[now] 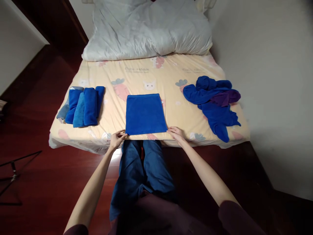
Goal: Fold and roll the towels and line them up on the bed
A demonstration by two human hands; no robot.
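A blue towel (146,114) lies flat on the bed in front of me, roughly square, with a small white tag on its right edge. My left hand (117,138) pinches its near left corner. At the near right corner, the fingers of my right hand (175,133) are closed on the cloth. Off to the left sit several folded or rolled blue towels (90,107) side by side, some of a paler blue. A loose, crumpled heap of blue cloths (212,104) rests on the right, with a purple cloth (226,97) among them.
The bed (112,70) has a pale yellow sheet printed with carrots and rabbits. A light grey quilt (151,29) is bunched across its far end. A wall (274,98) rises on the right. Black thin legs of a stand (14,176) are on the dark red floor at left.
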